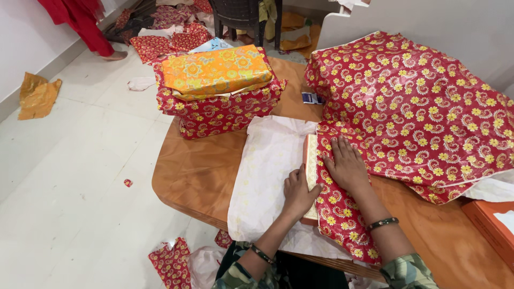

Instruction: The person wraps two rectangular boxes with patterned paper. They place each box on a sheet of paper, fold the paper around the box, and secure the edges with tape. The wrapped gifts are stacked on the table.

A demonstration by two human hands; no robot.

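Spreading flat with fingers extended, the right hand (347,163) presses palm-down on the red wrapping paper (412,112) patterned with yellow flowers, which is folded over a flat box (310,160) near the desk's front edge. The left hand (299,192) lies just beside it, open and loosely curled, its fingertips on the box's pale patterned edge where the paper's white underside (267,171) spreads out to the left. The large sheet runs up and to the right in a crumpled heap. Further back on the brown wooden desk (198,171) stands a stack of wrapped boxes (219,101): red floral ones below, an orange floral one on top. An orange box (490,227) sits at the right edge. On the white tiled floor (69,176) lie paper scraps (171,262), and a dark chair (243,16) stands behind.
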